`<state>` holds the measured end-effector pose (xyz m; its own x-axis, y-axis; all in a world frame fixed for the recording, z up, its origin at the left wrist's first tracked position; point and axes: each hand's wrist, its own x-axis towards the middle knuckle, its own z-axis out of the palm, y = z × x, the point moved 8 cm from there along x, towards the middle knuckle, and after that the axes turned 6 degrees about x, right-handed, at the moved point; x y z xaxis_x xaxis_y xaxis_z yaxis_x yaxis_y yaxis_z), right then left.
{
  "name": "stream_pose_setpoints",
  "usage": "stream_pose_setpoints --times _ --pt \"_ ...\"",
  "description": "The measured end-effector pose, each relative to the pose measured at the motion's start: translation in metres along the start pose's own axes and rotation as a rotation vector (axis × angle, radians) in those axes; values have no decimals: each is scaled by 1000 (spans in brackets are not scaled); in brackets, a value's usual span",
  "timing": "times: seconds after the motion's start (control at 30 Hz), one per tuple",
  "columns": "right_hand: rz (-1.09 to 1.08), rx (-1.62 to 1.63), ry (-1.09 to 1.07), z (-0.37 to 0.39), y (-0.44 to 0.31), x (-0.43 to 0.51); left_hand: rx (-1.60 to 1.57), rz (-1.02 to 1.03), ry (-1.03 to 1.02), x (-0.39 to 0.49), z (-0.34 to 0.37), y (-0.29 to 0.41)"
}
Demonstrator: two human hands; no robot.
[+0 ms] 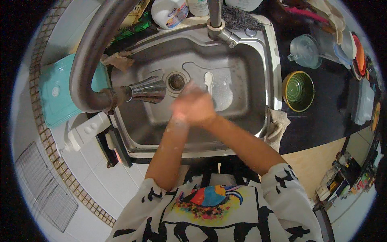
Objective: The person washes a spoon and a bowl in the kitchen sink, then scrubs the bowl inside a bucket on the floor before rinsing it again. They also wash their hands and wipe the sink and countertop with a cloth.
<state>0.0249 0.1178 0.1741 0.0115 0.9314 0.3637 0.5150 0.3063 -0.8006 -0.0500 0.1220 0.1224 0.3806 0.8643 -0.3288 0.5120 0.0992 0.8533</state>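
Note:
Over a stainless steel sink (254,90), my right hand (201,104) lies across my left hand (180,113), and the two press together. Motion blur hides the fingers and whatever might be between the palms. White suds show at my left wrist, with flecks on the forearm. Just beyond the hands is the drain (176,82). To their right a white spoon (208,79) rests on the sink floor, beside a pale wet patch (223,99). The chrome nozzle (149,89) of a thick grey faucet pipe (86,60) points toward the hands from the left.
A tap (222,33), a dark scouring pad (242,18) and bottles (170,13) line the back rim. On the right counter stand a green bowl (297,90) and a clear container (305,50). A cloth (277,125) hangs at the corner. Left lies a turquoise lid (60,90).

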Motion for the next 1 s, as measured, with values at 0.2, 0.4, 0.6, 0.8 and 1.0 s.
stream_pose_setpoints --times 0.2,0.4,0.6,0.8,1.0 --pt "110 -249 367 -97 41 28 -1589 -652 261 -17 -9 -64" --pt "186 -109 255 -112 48 66 -1478 -476 153 -11 -23 -65" --pt "149 -167 146 -112 43 64 -1595 -620 480 -17 -29 -77" --pt "76 -238 67 -109 44 58 -1956 -487 386 -13 -32 -59" --pt "-82 -368 184 -103 -11 49 -1023 -498 522 17 -28 -106"
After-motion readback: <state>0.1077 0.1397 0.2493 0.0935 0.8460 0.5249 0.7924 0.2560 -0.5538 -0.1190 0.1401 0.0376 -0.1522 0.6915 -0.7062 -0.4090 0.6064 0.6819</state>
